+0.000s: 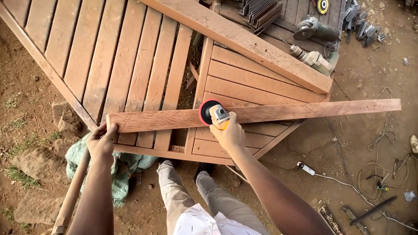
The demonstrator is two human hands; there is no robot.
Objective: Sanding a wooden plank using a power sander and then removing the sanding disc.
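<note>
A long reddish wooden plank [305, 109] lies across a slatted wooden frame [130, 56]. My left hand [101, 140] presses down on the plank's left end. My right hand [228, 132] grips an orange and grey angle grinder [216, 115] whose red sanding disc [203, 111] rests on the plank near its middle.
A second plank [244, 41] lies diagonally over the frame. Two more power tools [315, 29] and metal parts [261, 11] sit at the top right. Cables and a power strip [305, 168] trail on the dirt at right. Rocks and a green cloth [117, 167] lie at left.
</note>
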